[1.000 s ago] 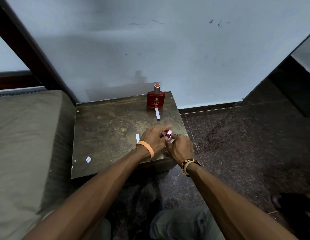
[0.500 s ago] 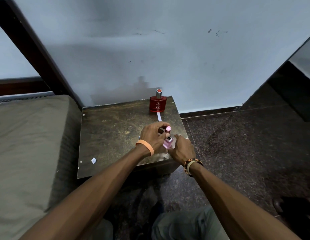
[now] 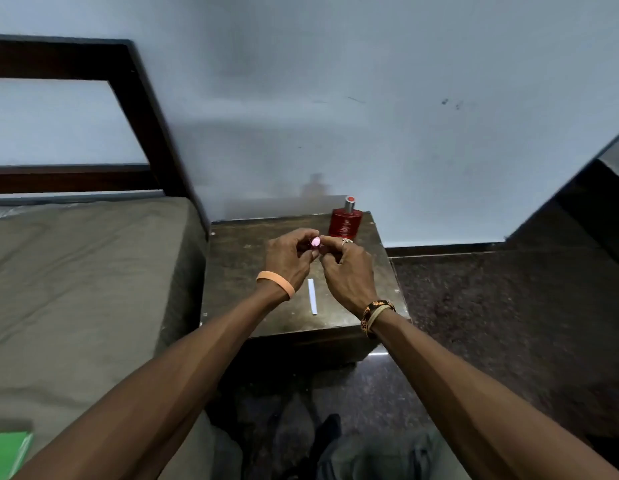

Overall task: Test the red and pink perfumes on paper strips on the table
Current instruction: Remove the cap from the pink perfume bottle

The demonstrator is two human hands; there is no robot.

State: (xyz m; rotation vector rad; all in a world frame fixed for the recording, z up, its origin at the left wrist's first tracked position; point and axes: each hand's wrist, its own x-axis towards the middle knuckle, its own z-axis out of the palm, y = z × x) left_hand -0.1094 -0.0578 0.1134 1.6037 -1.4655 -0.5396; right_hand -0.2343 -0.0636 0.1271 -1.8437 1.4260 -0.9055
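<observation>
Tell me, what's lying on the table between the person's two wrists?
A white paper strip lies flat on the table there, and nothing else; the head view shows it.

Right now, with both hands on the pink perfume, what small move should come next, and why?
Probably pull off the cap: the left hand and right hand both pinch the pink perfume above the table, its cap seemingly on, with a paper strip lying just below.
</observation>
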